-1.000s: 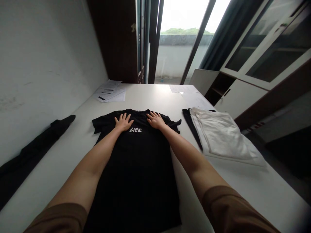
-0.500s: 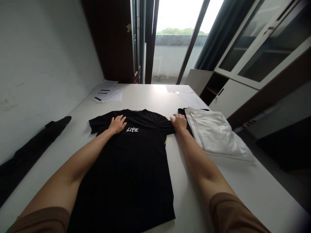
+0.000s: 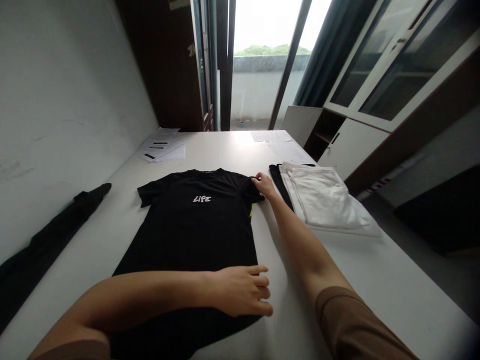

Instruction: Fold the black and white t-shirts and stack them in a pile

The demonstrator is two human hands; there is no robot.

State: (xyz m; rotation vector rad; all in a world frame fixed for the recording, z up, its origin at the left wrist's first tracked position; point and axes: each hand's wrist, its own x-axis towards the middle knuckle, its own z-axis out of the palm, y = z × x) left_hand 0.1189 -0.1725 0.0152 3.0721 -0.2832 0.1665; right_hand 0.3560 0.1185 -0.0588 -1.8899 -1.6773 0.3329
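A black T-shirt [image 3: 195, 230] with white lettering lies spread on the white table, its collar towards the far end. My right hand [image 3: 264, 185] pinches the edge of the shirt's right sleeve, which is bunched up at the fingertips. Across the lower part of the shirt reaches my left hand [image 3: 243, 291], its fingers apart and slightly bent, over the shirt's right side edge near the hem. Nothing shows between its fingers. A bit of yellow peeks out under the right sleeve.
Folded white cloth [image 3: 322, 200] lies on dark cloth to the right. Papers [image 3: 165, 145] are at the far left, more sheets [image 3: 277, 142] at the far right. A dark garment [image 3: 56, 225] lies along the left wall. White cabinets [image 3: 352, 145] stand beyond the table's right side.
My left hand has left the upper chest of the shirt and come down and right across it, near the hem. My right hand has gone from resting at the sleeve to pinching it.
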